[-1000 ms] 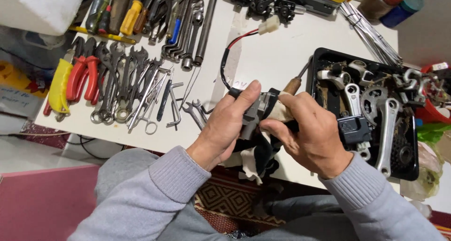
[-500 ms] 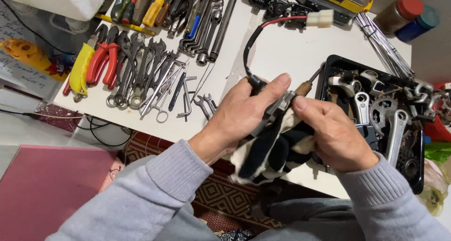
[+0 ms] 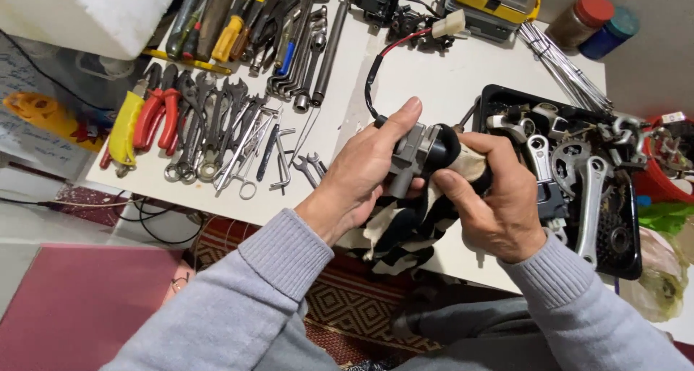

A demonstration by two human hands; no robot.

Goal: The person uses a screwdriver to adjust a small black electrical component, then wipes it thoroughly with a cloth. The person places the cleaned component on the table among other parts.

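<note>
A small grey-and-black switch unit (image 3: 419, 148) is held above the near edge of the white counter (image 3: 426, 82), between both hands. The left hand (image 3: 365, 176) is closed around its grey body, the thumb laid along the top and the fingers wrapped beneath, so its grip is pressed onto the part. The right hand (image 3: 499, 205) is closed on a black-and-cream patterned rag (image 3: 405, 230), which is pushed by the thumb and fingertips against the black round end of the unit; the rest of the rag hangs below the hands.

The step in hand appears to be a wipe-down of the part. It is done best if the body is kept steady by the left hand while only the rag is turned and dragged, so that dirt is lifted from the seams rather than smeared. A fresh fold of cloth should be brought to the surface as each one soils.

The black sheathed cable (image 3: 372, 78) that rises from the unit to a white plug (image 3: 448, 22) should be left slack; a pull on it could strain the wires where they enter the housing. Care is also called for near the black tray (image 3: 627, 266) of metal cranks and parts just beside the right hand, and the spanners (image 3: 217, 136) and red-handled pliers (image 3: 155, 114) lying to the left, so that nothing is snagged by the hanging cloth.
</note>
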